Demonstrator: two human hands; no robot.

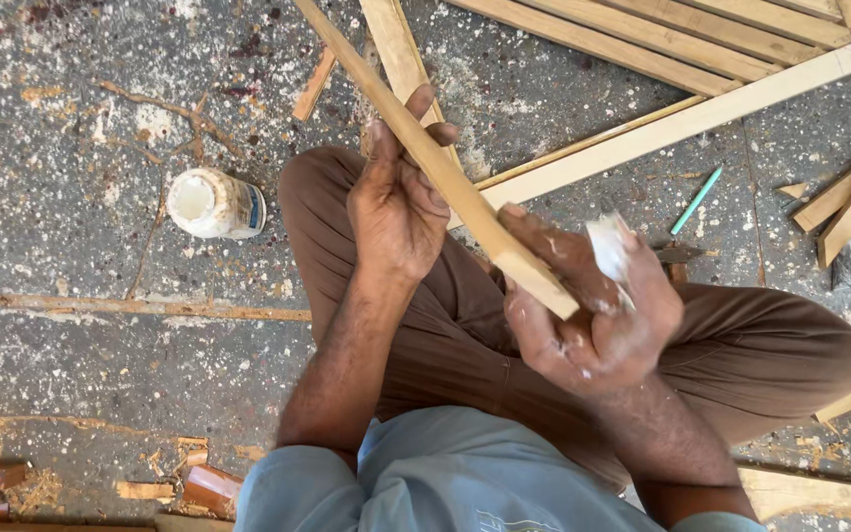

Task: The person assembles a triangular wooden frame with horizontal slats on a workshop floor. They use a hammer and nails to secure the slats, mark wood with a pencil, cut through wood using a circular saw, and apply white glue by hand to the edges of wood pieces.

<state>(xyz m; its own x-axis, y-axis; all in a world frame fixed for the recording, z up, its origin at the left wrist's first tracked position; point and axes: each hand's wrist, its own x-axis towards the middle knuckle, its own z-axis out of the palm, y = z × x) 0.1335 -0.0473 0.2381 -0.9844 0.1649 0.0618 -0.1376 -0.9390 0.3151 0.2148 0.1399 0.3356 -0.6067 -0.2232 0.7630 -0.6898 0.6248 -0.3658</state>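
A long wooden strip [425, 148] runs diagonally from the top centre down to my hands. My left hand [396, 202] is wrapped around its middle. My right hand [593, 305] sits at the strip's lower end, touching it, and pinches a small white wad [608, 246] between the fingers. White smears cover the fingers of that hand. I sit cross-legged in brown trousers [760, 345] on a speckled concrete floor [81, 325].
An open white jar [214, 204] stands on the floor to the left of my knee. Long wooden battens [682, 123] lie at the upper right, with short offcuts [844, 202] and a green pencil [696, 200]. Wood scraps [209, 485] lie at the bottom left.
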